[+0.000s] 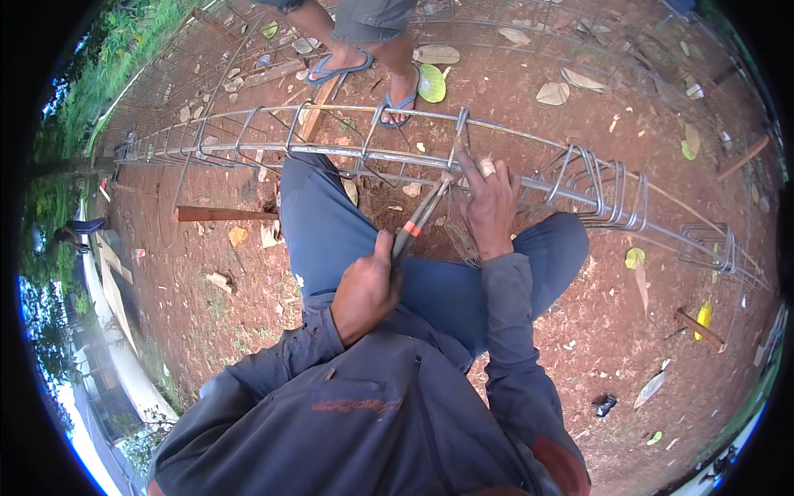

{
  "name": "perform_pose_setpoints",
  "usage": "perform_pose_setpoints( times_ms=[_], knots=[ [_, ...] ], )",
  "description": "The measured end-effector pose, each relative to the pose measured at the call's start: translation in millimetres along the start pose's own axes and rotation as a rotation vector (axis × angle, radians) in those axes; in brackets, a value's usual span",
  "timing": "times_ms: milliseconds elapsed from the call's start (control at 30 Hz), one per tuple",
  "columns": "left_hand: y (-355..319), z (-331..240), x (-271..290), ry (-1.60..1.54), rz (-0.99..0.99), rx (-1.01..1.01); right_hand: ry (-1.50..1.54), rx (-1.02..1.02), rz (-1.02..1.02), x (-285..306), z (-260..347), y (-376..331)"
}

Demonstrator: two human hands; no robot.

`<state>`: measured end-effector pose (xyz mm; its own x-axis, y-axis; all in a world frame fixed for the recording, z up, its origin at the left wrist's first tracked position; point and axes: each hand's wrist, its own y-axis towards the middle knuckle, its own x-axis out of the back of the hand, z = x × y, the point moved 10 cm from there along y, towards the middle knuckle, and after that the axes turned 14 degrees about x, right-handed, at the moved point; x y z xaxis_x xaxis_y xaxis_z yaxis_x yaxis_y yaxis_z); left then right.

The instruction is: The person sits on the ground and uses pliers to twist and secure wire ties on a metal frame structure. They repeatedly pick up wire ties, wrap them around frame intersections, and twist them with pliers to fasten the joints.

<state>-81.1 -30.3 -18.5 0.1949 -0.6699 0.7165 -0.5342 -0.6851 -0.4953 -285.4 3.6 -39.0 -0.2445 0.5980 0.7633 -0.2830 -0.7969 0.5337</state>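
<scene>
The left hand (366, 291) has its grip pressed together around the pincers (419, 217), whose head points to 1 o'clock at the rebar cage (347, 153). The right hand (490, 202) pinches a cage bar there, above red soil (628, 331).

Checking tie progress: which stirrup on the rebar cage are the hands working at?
The lone stirrup above the right hand, where the pincers point; others stand apart either side.

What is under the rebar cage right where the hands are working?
Under the rebar cage lie red dirt ground, dry leaves and the person's blue-trousered knees. The right hand and the pincers held by the left hand hide the joint itself.
</scene>
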Motion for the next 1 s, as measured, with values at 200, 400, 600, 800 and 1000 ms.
perform_pose_setpoints(
  times_ms=[200, 400, 600, 800, 1000],
  knots=[
    [4, 14, -9, -0.461, 0.218, 0.292, -0.024, 0.011, 0.044, -4, -1, 4],
    [-11, 6, -63, -1.491, 1.106, 0.553, -0.064, 0.044, 0.026, -7, -7, 7],
    [-18, -10, -63, -1.715, 1.219, 0.403, -0.076, 0.052, 0.027, -13, -4, 7],
    [14, -12, 37, 0.042, 0.044, 0.107, -0.125, 0.052, 0.028, -10, -7, 3],
    [4, 9, -15, -1.037, 0.604, 0.429, -0.115, 0.027, 0.062, -14, -7, 5]
  ],
)
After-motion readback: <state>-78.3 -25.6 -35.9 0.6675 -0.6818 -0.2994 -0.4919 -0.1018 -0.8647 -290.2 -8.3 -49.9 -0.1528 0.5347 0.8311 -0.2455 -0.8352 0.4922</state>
